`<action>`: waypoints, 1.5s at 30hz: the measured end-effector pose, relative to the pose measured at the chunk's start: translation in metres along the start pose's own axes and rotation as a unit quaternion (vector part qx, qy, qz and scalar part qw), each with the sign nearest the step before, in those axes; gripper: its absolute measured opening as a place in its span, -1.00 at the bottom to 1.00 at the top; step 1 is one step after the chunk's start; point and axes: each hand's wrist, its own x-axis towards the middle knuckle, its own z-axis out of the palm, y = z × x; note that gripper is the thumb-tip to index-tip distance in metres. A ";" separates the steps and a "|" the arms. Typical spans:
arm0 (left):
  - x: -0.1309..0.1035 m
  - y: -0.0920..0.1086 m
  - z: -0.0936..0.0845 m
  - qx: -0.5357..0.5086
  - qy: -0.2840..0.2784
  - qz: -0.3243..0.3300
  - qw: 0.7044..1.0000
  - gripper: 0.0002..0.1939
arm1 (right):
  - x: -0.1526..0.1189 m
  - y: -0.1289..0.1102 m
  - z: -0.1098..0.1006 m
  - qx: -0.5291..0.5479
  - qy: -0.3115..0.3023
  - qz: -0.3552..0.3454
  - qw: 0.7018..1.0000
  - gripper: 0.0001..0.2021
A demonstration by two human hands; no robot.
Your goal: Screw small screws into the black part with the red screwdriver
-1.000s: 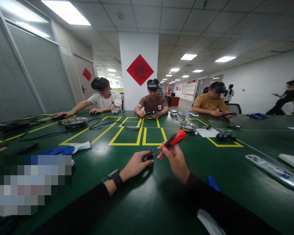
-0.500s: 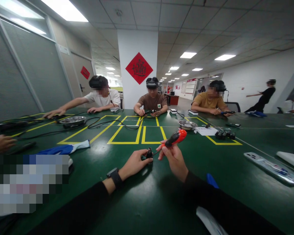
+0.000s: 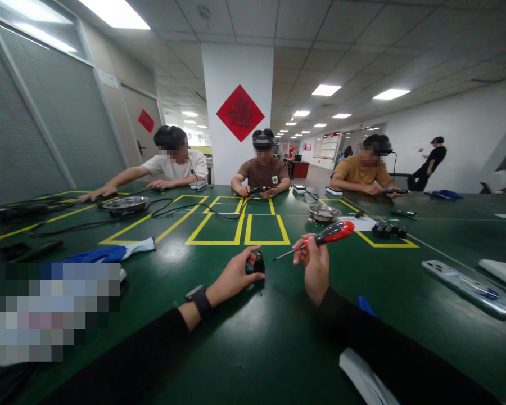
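Note:
A small black cylindrical part (image 3: 258, 263) with a metal top stands upright on the green table (image 3: 244, 349). My left hand (image 3: 235, 275) has its thumb and fingers around that part, with the thumb at its lower side. Between the thumb and fingers of my right hand (image 3: 315, 268) is a red and black screwdriver (image 3: 331, 232). Its handle points up and to the right, and its thin shaft slants down to the left, the tip a little right of the black part and apart from it.
Metal bowls (image 3: 324, 212) (image 3: 125, 205), black blocks (image 3: 388, 229) and white paper (image 3: 360, 224) lie farther back. A phone (image 3: 468, 287) is at right, a blue and white glove (image 3: 109, 251) at left. Three people sit across the table.
My right hand has drawn the screwdriver right, away from the black part, and its shaft now shows. The fingers of my left hand have loosened slightly. A walking person at the back right has moved left.

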 end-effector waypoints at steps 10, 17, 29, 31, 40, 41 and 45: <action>0.000 0.001 -0.003 -0.009 -0.031 0.002 0.999 -0.44 | -0.003 0.005 -0.001 -0.008 -0.079 0.058 0.995 -0.81; 0.000 -0.003 0.000 -0.024 -0.030 0.011 0.999 -0.57 | -0.014 0.002 0.004 -0.043 -0.203 0.101 0.973 -0.82; 0.001 -0.001 0.000 -0.005 -0.023 0.017 1.000 -0.53 | -0.013 0.001 0.003 -0.027 -0.153 0.066 0.986 -0.82; 0.001 0.000 0.000 -0.013 -0.020 0.026 0.999 -0.53 | -0.013 -0.002 0.004 -0.019 -0.126 0.037 0.991 -0.84; 0.002 -0.007 0.002 0.009 -0.005 0.009 1.000 -0.61 | -0.024 -0.004 0.000 -0.062 -0.211 -0.073 0.973 -0.91; 0.002 -0.007 0.002 0.006 -0.005 0.009 1.000 -0.61 | -0.025 -0.003 -0.002 -0.076 -0.228 -0.081 0.967 -0.91; 0.001 -0.005 0.001 0.001 -0.009 0.010 1.000 -0.57 | -0.025 -0.001 -0.008 -0.122 -0.284 -0.101 0.946 -0.90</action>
